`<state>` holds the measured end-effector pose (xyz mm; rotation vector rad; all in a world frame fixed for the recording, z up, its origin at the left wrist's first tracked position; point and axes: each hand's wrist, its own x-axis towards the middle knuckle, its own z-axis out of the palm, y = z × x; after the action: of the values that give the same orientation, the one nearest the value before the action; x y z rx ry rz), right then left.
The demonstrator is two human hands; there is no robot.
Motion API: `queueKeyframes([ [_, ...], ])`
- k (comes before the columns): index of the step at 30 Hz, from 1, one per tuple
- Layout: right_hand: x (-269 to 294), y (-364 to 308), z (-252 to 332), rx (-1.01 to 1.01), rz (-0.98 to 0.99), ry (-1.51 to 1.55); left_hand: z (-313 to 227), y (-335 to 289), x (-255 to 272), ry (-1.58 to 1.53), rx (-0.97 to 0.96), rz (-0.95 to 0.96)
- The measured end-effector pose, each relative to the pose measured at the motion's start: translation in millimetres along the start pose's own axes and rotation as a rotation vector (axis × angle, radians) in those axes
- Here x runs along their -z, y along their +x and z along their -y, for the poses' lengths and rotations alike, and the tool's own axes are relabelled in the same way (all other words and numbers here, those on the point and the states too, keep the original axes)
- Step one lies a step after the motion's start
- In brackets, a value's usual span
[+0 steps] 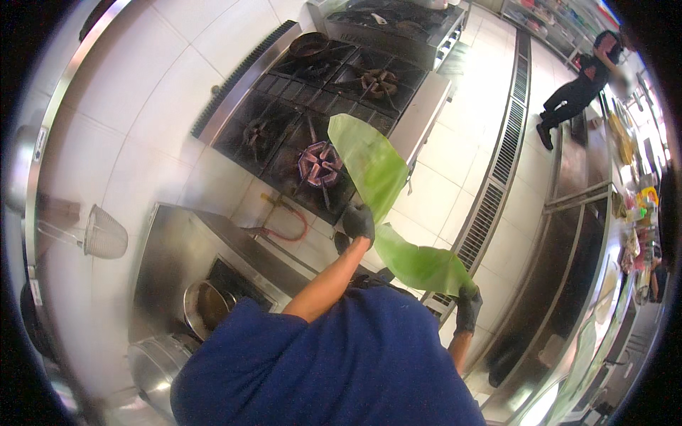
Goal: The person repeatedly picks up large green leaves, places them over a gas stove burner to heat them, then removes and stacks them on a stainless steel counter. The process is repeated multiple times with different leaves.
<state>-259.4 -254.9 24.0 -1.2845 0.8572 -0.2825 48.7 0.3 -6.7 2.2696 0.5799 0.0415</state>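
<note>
A large green banana leaf [371, 162] spreads upward from my left hand [359, 222], its far end close beside a burner [320, 165] that glows with a purplish flame. My left hand, in a black glove, is closed on the leaf's lower edge. A lower stretch of green leaf [423, 265] curves across to my right hand [469, 309], also black-gloved, which grips its right end low at my side. Whether the two stretches are one folded leaf or two pieces, I cannot tell.
The black gas range [284, 128] carries a dark pan [309, 44] at its back. A red hose [302, 226] hangs near its front. Pots [206, 309] stand at lower left, below a wall-hung strainer [106, 233]. A floor drain grate [503, 149] runs at right; beyond stands another person [586, 78].
</note>
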Motion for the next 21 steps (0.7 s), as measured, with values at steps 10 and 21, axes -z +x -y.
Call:
queueKeyframes([
  [10,2,8,7,0.033,-0.018,-0.059,24,-18,42,0.392,-0.371,0.132],
  [21,1,10,8,0.052,0.036,-0.025,27,-19,52,0.596,-0.382,0.262],
])
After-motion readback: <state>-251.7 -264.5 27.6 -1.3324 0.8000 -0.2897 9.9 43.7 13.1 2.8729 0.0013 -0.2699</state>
